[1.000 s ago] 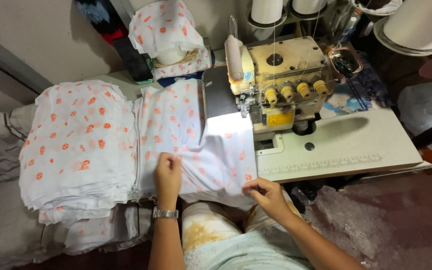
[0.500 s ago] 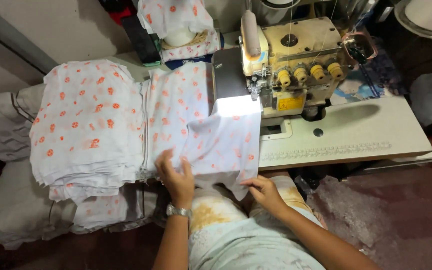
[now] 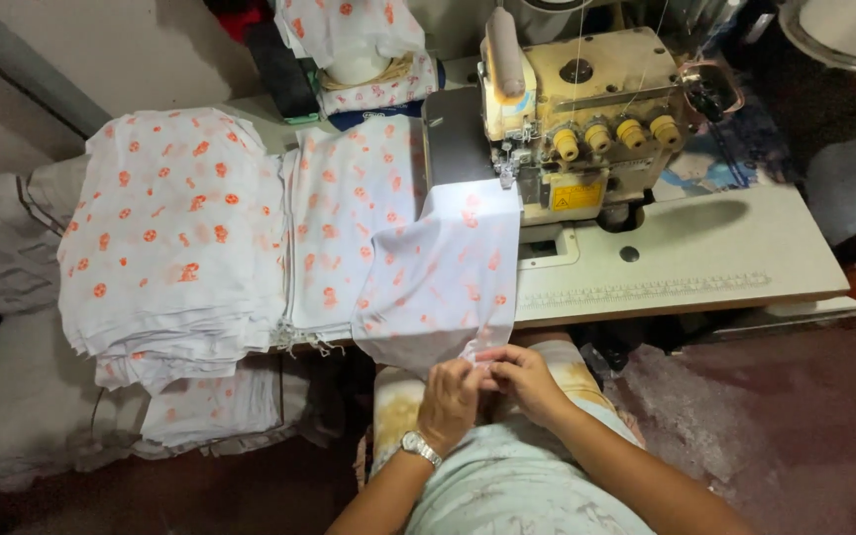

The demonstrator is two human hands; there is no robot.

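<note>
Drawn back from the sewing machine (image 3: 587, 129) since before, both hands (image 3: 487, 381) now pinching the printed cloth piece (image 3: 443, 277) hem, aligning edges for stitching.

Pretty cramped corner: plain off-white wall (image 3: 131, 50) up top, dark reddish floor (image 3: 804, 416) on the right, and a cream surface (image 3: 705, 258) lit by a small bright lamp under the machine head.

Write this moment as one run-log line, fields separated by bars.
left hand: pinches fabric piece | right hand: pinches same edge | piece lies under sewing machine
</note>
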